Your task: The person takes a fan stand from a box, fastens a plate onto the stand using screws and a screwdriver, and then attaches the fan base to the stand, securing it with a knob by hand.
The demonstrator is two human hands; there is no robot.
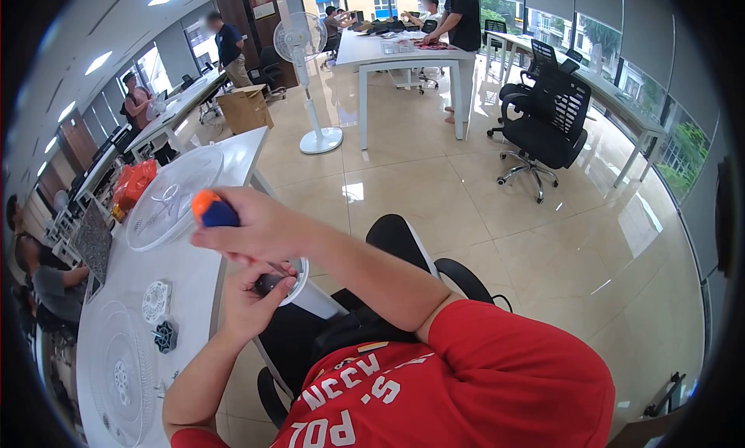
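Observation:
My right hand is closed around a screwdriver with an orange and dark blue handle. Its tip is hidden. Just below, my left hand has its fingers curled on a dark part at the open end of a white plastic housing. That housing lies tilted over my lap, its far end towards the chair. On the white table to my left lie a round white plastic piece and a dark star-shaped knob.
Fan grilles lie on the table, another fan grille nearer me. An orange bag sits behind them. A standing fan, a cardboard box and a black office chair stand beyond. Several people are around other tables.

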